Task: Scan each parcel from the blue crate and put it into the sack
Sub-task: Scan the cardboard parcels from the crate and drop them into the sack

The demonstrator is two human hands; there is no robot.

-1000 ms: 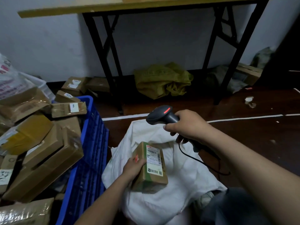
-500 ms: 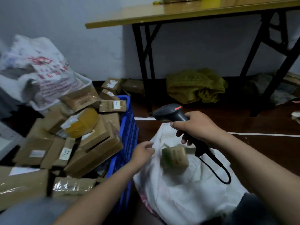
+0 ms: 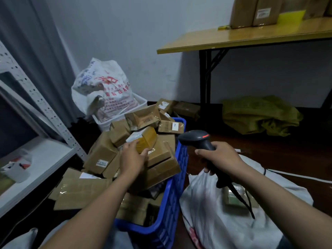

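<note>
Parcel being reached for: a brown box wrapped in yellow tape with a white label at its left end. It lies tilted on top of the heap in the crate, near the far end.
Left hand: stretched over the heap, with the fingers fairly straight and the thumb spread apart to the right. The fingertips touch the near edge of the yellow-taped box and are not closed round it.
Blue crate: a lattice-walled plastic crate on the floor at the person's left. It is piled above its rim with brown cardboard parcels, several of them bearing white labels.
Right hand: its fingers are wrapped round the handle of a dark handheld scanner. The scanner's head points left toward the crate and shows a red strip on top.
Cable: runs down from the scanner's handle across the sack.
Sack: white, lying open on the floor just right of the crate, under the right forearm.
Parcel in the sack: a small box, blurred and partly hidden.
Table: yellow-topped with black legs, at the far right, with cardboard boxes standing on it.
Under the table: a crumpled olive-green bag.
Behind the crate: a white bag with red and blue print sits in a white bin.
Far left: a white perforated metal rack.
</note>
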